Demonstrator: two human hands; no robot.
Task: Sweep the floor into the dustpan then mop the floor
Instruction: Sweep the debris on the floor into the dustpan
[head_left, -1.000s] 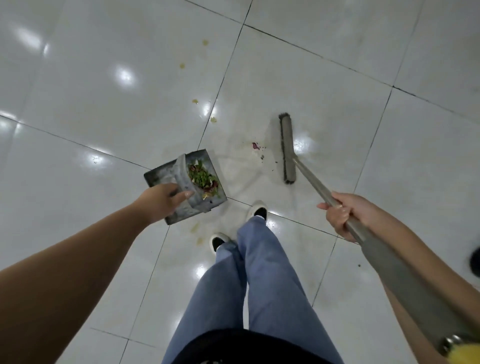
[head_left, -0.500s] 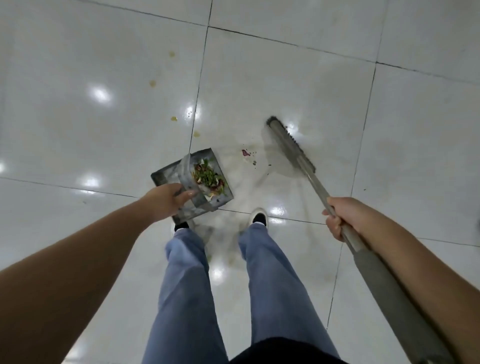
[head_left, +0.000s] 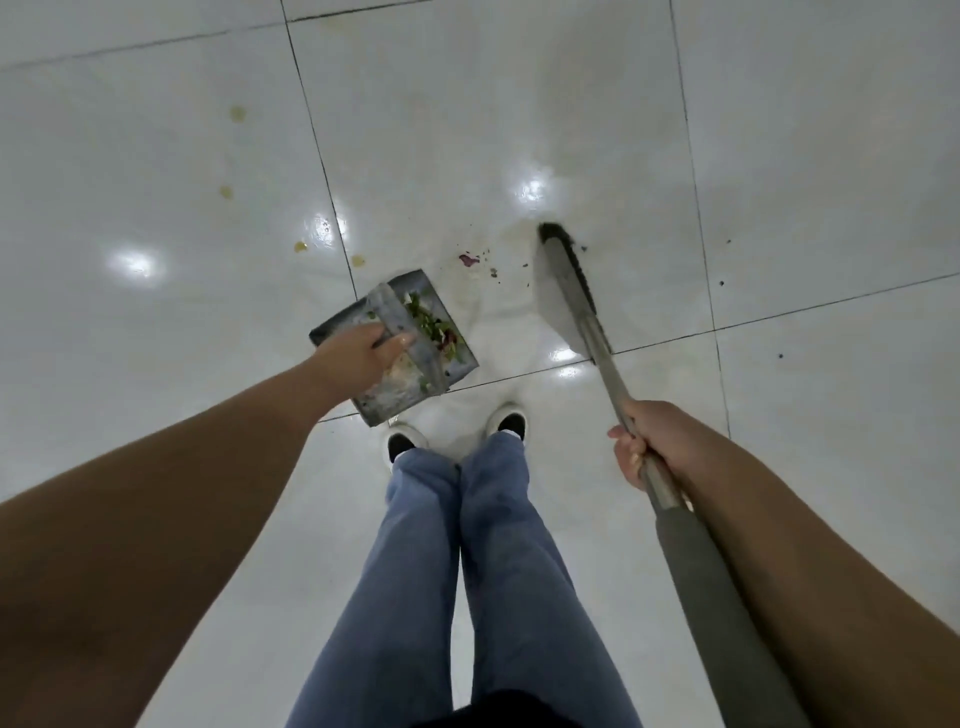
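Note:
A grey metal dustpan (head_left: 402, 387) sits just above the white tile floor in front of my feet, with green and red scraps (head_left: 431, 327) inside. My left hand (head_left: 358, 356) grips its upright handle. My right hand (head_left: 652, 447) is curled round the metal pole of a broom. The broom head (head_left: 569, 280) rests on the floor to the right of the pan, angled away from me. A reddish bit (head_left: 467, 259) and dark crumbs (head_left: 493, 270) lie on the tile between pan and broom head.
Yellowish spots (head_left: 300, 246) mark the tiles left of the pan, with others further back (head_left: 237, 113). A few dark specks (head_left: 722, 283) lie right of the broom. My legs in blue jeans and my shoes (head_left: 511, 421) stand just behind the pan.
The broom head has swung to the right and nearer to me. My feet have come together behind the dustpan. The view has shifted, so pan and debris sit lower.

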